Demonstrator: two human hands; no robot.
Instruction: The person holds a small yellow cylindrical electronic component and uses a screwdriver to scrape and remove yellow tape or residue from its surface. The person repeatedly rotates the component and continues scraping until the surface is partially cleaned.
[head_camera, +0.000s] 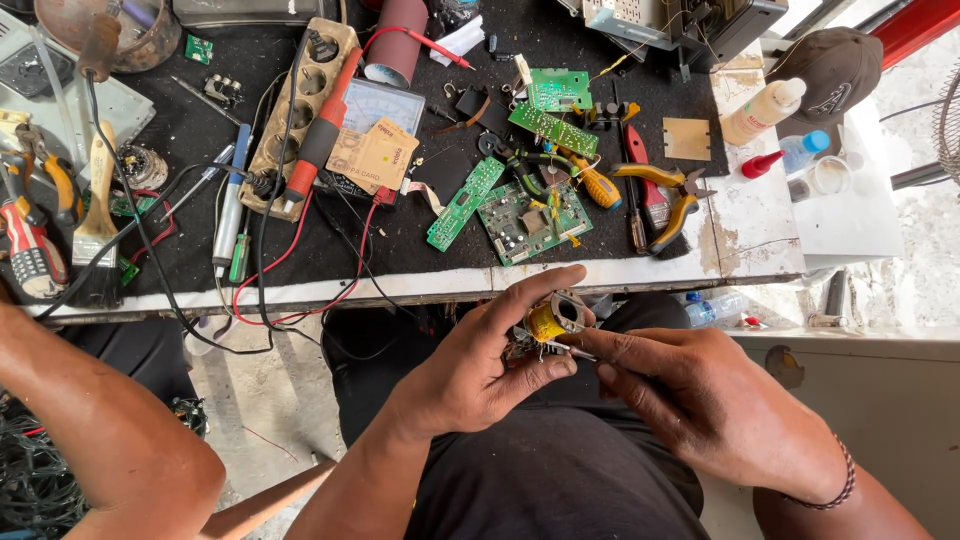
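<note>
In the left hand (480, 365): yellow-wound coil (549, 320); silver rim.

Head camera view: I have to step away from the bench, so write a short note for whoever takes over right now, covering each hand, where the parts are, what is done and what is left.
Left hand: holds a small part with a yellow-taped coil over the lap.
Right hand: pinches a thin metal tool, tip at the part just below the coil.
On the bench: green circuit boards, yellow-handled pliers, a screwdriver, a red soldering iron and a power strip.
Done: part is off the bench, in hand.
Left: cannot tell how far the work on the coil has got.
</note>
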